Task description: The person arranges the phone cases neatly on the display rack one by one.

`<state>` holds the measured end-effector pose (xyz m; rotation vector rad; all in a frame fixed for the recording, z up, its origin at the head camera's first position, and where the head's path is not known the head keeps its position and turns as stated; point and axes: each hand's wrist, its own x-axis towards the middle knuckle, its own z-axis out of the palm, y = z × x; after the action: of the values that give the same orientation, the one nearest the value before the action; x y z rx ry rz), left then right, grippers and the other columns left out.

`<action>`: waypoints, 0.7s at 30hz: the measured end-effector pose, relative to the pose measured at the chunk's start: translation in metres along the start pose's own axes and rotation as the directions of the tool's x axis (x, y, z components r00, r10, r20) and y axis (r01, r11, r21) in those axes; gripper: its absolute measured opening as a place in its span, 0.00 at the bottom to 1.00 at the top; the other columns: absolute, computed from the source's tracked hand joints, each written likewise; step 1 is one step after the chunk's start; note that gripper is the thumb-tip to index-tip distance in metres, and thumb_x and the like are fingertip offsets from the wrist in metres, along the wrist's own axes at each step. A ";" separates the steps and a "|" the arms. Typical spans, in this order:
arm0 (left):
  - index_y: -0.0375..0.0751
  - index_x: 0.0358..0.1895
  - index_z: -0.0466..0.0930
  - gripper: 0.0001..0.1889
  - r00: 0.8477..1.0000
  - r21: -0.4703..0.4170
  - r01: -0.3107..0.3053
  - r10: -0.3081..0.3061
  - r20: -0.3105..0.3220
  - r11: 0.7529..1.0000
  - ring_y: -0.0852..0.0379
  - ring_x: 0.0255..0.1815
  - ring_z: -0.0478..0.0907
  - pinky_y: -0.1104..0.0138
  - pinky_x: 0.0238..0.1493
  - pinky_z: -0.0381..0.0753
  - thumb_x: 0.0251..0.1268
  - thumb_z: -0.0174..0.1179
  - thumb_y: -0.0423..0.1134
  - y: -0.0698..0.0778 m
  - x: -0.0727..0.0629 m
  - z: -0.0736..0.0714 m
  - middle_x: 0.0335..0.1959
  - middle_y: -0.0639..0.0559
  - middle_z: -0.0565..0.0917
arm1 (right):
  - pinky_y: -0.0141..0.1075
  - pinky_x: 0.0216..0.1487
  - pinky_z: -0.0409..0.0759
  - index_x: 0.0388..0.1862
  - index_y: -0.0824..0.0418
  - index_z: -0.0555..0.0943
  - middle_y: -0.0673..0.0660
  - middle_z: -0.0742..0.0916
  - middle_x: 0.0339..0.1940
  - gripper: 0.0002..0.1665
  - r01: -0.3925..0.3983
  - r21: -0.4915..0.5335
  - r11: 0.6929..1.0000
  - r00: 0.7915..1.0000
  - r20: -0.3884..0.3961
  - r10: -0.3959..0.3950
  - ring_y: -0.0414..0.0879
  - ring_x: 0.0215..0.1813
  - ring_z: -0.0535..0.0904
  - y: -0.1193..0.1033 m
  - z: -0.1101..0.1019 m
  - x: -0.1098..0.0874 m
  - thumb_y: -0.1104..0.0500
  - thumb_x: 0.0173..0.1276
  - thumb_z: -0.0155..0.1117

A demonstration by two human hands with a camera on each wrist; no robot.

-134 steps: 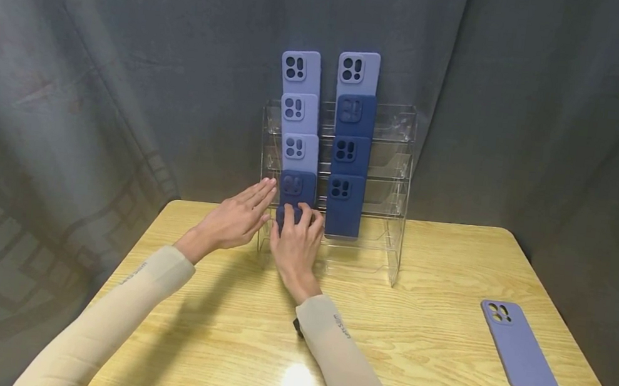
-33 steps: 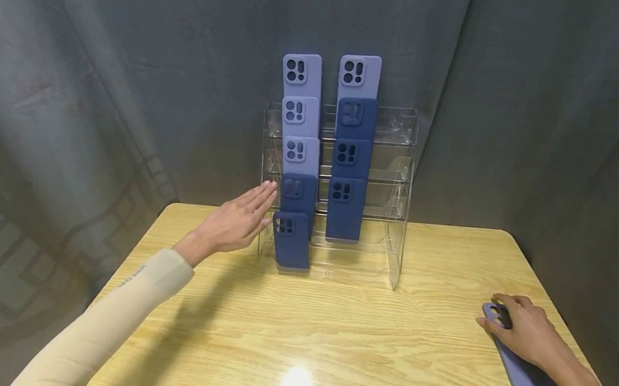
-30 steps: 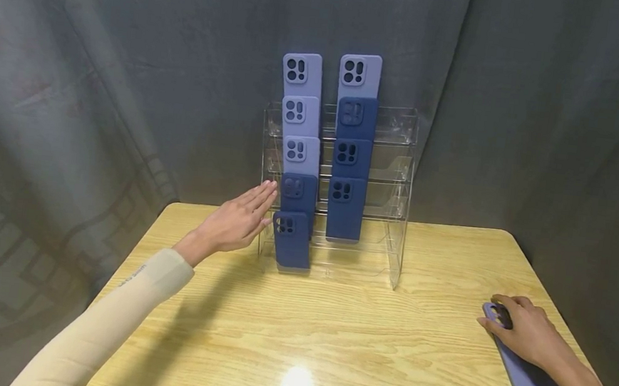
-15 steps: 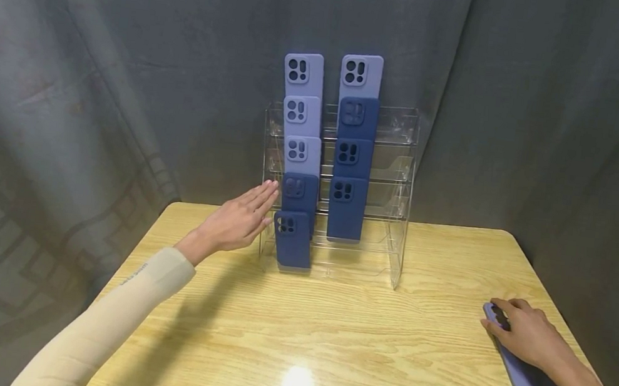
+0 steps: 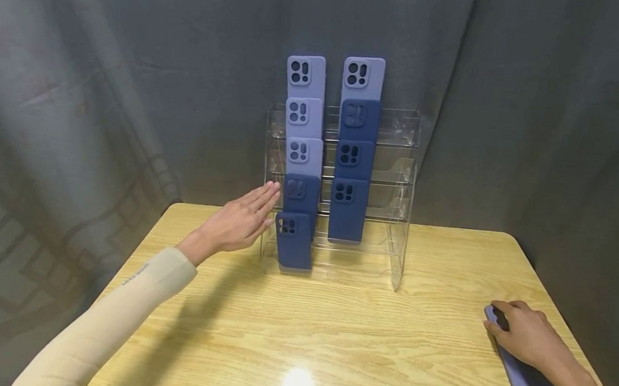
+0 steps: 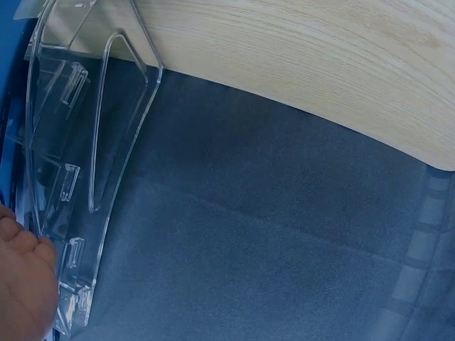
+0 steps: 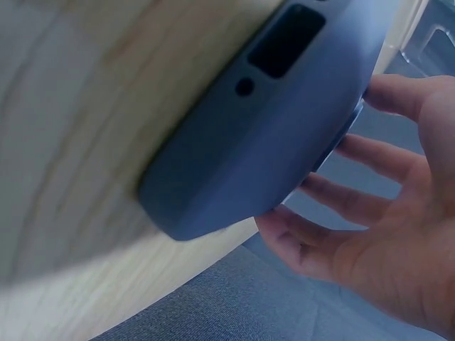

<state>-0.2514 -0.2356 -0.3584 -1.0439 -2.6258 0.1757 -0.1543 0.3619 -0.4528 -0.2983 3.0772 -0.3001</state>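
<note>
My right hand (image 5: 529, 335) grips a purple phone case (image 5: 532, 381) lying at the table's right side, with thumb at the left edge and fingers over the camera-cutout end. In the right wrist view, thumb and fingertips meet the edges of the case (image 7: 242, 160). My left hand (image 5: 235, 220), fingers straight and together, is at the left side of a clear tiered rack (image 5: 386, 214). Two columns of phone cases stand in the rack: light purple ones (image 5: 304, 123) higher up, dark blue ones (image 5: 294, 251) below. The lowest dark blue case leans in the bottom left tier.
The wooden table (image 5: 383, 352) has a grey curtain (image 5: 230, 84) behind and at its sides. The rack stands near the back edge, and its right-hand tiers show bare clear plastic. A light glare lies on the table's front.
My right hand has left the lowest dark blue case on the rack and moved right to the purple case, its fingers settling over it. The left hand has stayed beside the rack.
</note>
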 end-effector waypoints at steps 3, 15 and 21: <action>0.29 0.83 0.53 0.33 1.000 0.000 0.002 -0.002 0.010 1.000 0.41 0.89 0.49 0.53 0.88 0.54 0.85 0.45 0.45 0.000 0.001 0.000 0.86 0.35 0.52 | 0.72 0.50 0.76 0.63 0.81 0.76 0.87 0.79 0.56 0.35 0.004 0.001 1.000 1.000 -0.011 -0.004 0.83 0.54 0.79 0.000 0.000 0.000 0.54 0.70 0.69; 0.28 0.82 0.54 0.33 1.000 0.004 0.000 0.000 0.008 1.000 0.40 0.88 0.50 0.52 0.88 0.56 0.86 0.43 0.45 0.000 0.001 0.000 0.86 0.34 0.52 | 0.73 0.52 0.74 0.66 0.79 0.76 0.87 0.78 0.58 0.35 0.041 0.014 0.999 0.990 -0.136 -0.039 0.83 0.55 0.78 -0.022 -0.011 0.005 0.54 0.71 0.70; 0.27 0.82 0.54 0.33 1.000 0.000 -0.002 0.002 0.005 1.000 0.39 0.88 0.51 0.50 0.87 0.59 0.85 0.43 0.46 0.000 0.001 0.000 0.86 0.34 0.52 | 0.72 0.54 0.72 0.66 0.76 0.76 0.85 0.79 0.59 0.34 0.093 0.035 0.995 0.975 -0.206 -0.084 0.81 0.56 0.78 -0.046 -0.021 0.008 0.55 0.70 0.71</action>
<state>-0.2521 -0.2347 -0.3579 -1.0473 -2.6295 0.1790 -0.1549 0.3202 -0.4235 -0.4300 3.2586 -0.4276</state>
